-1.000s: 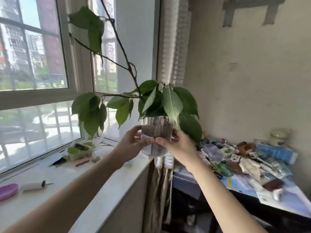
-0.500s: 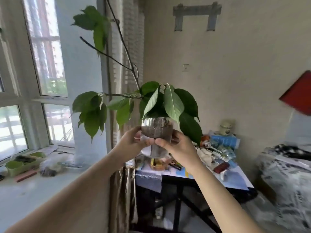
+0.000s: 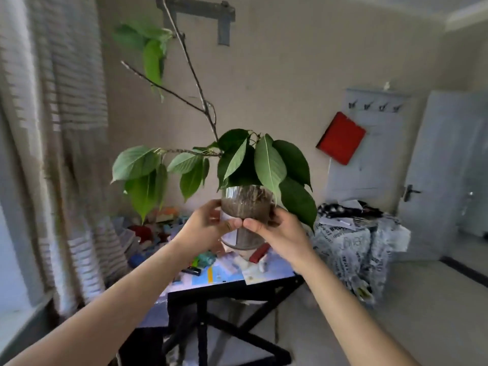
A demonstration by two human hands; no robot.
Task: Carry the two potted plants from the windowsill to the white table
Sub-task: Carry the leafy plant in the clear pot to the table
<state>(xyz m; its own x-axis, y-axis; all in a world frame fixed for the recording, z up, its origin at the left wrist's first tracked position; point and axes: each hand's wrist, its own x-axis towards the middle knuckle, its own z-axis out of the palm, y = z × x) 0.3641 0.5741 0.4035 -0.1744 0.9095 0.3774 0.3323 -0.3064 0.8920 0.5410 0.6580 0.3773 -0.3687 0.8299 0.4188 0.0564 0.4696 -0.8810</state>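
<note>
I hold one potted plant (image 3: 247,204) up in front of me at chest height. Its pot is a clear container filled with dark soil, with broad green leaves and long bare twigs rising from it. My left hand (image 3: 203,228) wraps the pot's left side and my right hand (image 3: 277,231) wraps its right side, thumbs nearly touching at the front. The pot is upright. A second potted plant and a white table are not in view. The windowsill (image 3: 18,326) shows only as a sliver at the lower left.
A black-legged table (image 3: 232,289) cluttered with papers and small items stands just below and beyond the pot. A striped curtain (image 3: 66,154) hangs at the left. A covered piece of furniture (image 3: 356,247) and a pale door (image 3: 443,180) are at the right, bare floor before them.
My view has swung right, away from the window toward the room. The windowsill has slid out of frame. Both hands keep the same hold on the pot.
</note>
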